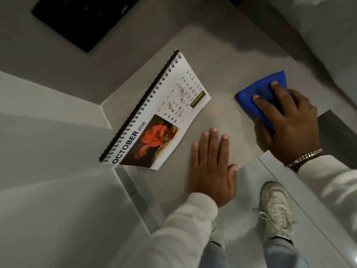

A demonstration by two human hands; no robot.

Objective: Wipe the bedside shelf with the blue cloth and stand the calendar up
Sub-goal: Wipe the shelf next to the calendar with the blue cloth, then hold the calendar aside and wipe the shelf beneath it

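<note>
Blue cloth (257,97): folded pad, soft and pliant, light; pressed flat to the bedside shelf (222,60) under the right hand (286,120), fingers spread over its top and thumb tucked at the near edge, a flat press more than a pinch. Likely to slide easily on the smooth grey surface, to bunch if pushed from one corner only; best driven with the whole palm. Calendar (154,113): spiral-bound, October page up, lying flat well to the left of the cloth hand, spiral edge away from the grip, one corner overhanging the shelf's near edge. Thin card, light, somewhat stiff along the wire binding, floppy at the free page edge; best taken by the spiral side or by both short edges for standing up, with care against creasing. Fold-out base not visible, possibly tucked beneath. Left hand (212,171): palm down, fingers extended, holding nothing, resting on the shelf between calendar and cloth, just beside the calendar's lower corner. Bare shelf between cloth and calendar, wiping judged under way. Below: white shoe (274,209) on pale floor.
</note>
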